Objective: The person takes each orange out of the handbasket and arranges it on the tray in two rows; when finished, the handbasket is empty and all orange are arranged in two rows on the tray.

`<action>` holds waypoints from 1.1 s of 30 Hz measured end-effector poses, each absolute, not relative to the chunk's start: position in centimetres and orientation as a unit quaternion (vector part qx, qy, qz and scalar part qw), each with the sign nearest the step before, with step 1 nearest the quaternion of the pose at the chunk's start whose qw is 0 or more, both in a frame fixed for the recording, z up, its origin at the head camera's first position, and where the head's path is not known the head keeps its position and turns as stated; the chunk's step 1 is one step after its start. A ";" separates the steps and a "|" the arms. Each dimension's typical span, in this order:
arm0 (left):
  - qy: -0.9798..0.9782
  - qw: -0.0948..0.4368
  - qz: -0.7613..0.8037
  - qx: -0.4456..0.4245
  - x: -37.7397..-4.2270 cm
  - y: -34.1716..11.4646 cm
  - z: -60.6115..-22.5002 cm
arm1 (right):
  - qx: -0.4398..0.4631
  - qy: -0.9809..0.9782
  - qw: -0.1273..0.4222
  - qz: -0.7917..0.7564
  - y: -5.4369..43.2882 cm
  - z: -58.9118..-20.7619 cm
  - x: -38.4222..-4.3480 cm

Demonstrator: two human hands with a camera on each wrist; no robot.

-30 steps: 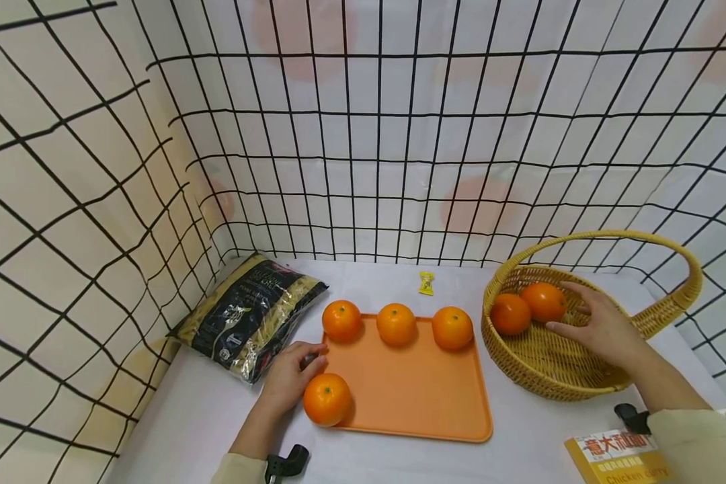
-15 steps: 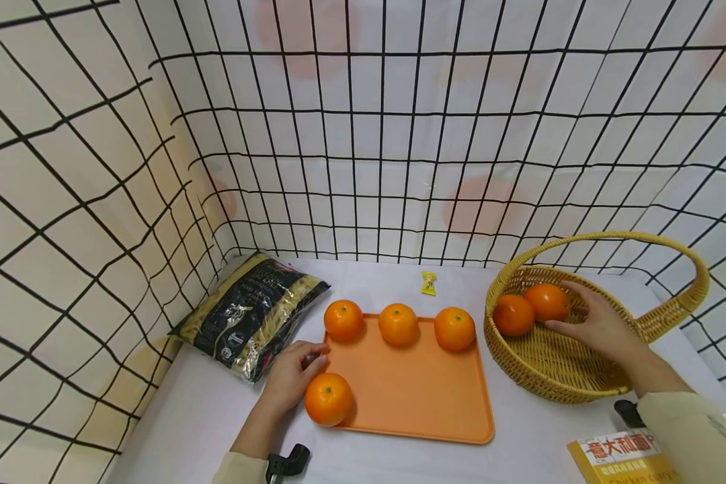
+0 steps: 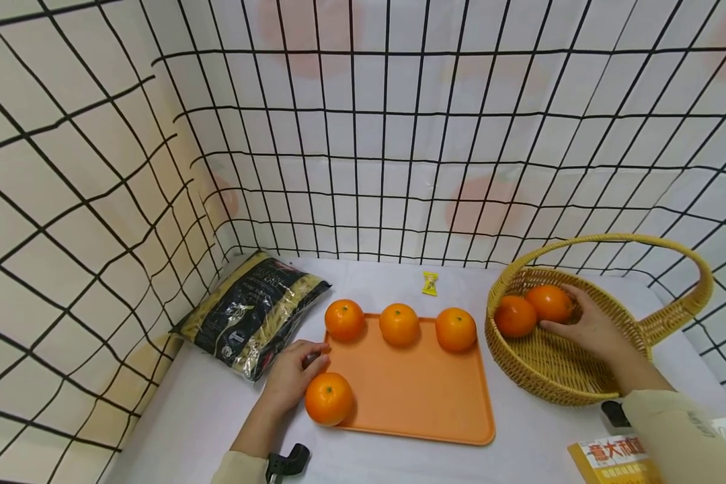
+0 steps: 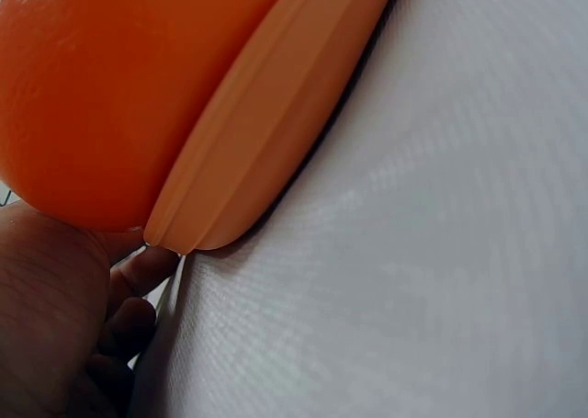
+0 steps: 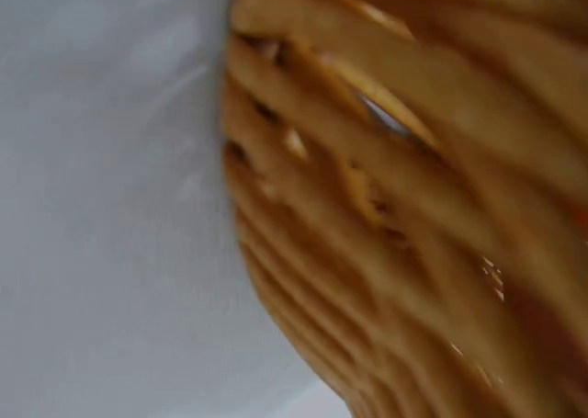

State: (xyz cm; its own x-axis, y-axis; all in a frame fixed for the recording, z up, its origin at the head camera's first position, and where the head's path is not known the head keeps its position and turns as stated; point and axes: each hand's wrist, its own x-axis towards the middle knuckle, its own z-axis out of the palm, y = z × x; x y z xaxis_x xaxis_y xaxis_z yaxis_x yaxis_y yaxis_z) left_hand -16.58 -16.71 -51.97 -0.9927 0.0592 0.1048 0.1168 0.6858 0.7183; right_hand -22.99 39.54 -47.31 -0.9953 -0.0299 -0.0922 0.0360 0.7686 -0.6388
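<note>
My left hand (image 3: 293,376) holds the left edge of the orange tray (image 3: 423,396), thumb and fingertips at its rim, beside an orange (image 3: 329,399) on the near left corner. In the left wrist view, curled fingers (image 4: 138,276) meet the tray's edge (image 4: 266,115) below that orange. Three more oranges line the tray's far side, the middle one (image 3: 399,325) among them. Inside the wicker basket (image 3: 538,390), my right hand (image 3: 594,328) grips the rear orange (image 3: 549,304) between thumb and fingers. Another orange (image 3: 515,316) lies against it. The right wrist view shows blurred wicker (image 5: 367,207), hiding that hand.
A black and gold pasta bag (image 3: 251,316) lies left of the tray. A small yellow wrapped candy (image 3: 430,284) is behind it. The basket's tall handle (image 3: 629,238) arches behind my right hand. A yellow box (image 3: 617,460) sits at front right; black wire grid (image 3: 387,161) encloses the table.
My right hand has moved slightly left in the basket and its fingers have closed in round the rear orange. The left hand stays at the tray's edge. The view has shifted slightly.
</note>
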 end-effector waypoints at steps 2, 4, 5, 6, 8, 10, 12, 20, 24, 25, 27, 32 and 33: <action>-0.917 0.040 -0.393 -0.051 -16.6 -16.8 -52.0 | 0.008 0.943 0.051 -0.329 39.4 -47.4 -23.1; -0.917 0.044 -0.392 -0.053 -16.5 -16.8 -51.9 | 0.013 0.946 0.052 -0.320 39.3 -47.4 -23.1; -0.917 0.044 -0.392 -0.052 -16.5 -16.8 -51.9 | 0.016 0.948 0.051 -0.315 39.3 -47.3 -23.1; -0.917 0.046 -0.392 -0.053 -16.5 -16.8 -51.8 | 0.019 0.948 0.054 -0.313 39.2 -47.2 -23.2; -0.917 0.046 -0.393 -0.052 -16.5 -16.8 -51.8 | 0.024 0.948 0.057 -0.311 39.1 -46.9 -23.1; -0.917 0.042 -0.393 -0.051 -16.5 -16.8 -51.7 | 0.031 0.948 0.059 -0.312 39.0 -46.8 -23.0; -0.917 0.038 -0.394 -0.052 -16.6 -16.8 -51.7 | 0.033 0.946 0.061 -0.315 39.0 -46.8 -22.9; -0.919 0.038 -0.390 -0.053 -16.6 -16.8 -51.9 | 0.035 0.947 0.059 -0.314 39.0 -47.0 -22.6; -0.918 0.036 -0.391 -0.048 -16.6 -16.9 -51.9 | 0.036 0.948 0.059 -0.311 38.8 -47.0 -22.6; -0.918 0.035 -0.391 -0.047 -16.6 -16.9 -52.0 | 0.036 0.948 0.058 -0.311 38.8 -47.0 -22.6; -0.918 0.033 -0.392 -0.047 -16.6 -16.9 -52.0 | 0.038 0.947 0.057 -0.313 38.8 -47.0 -22.6; -0.918 0.032 -0.393 -0.050 -16.6 -16.8 -52.0 | 0.046 0.942 0.063 -0.326 38.9 -46.8 -22.5; -0.918 0.032 -0.393 -0.050 -16.6 -16.8 -52.0 | 0.047 0.941 0.064 -0.328 38.9 -46.8 -22.5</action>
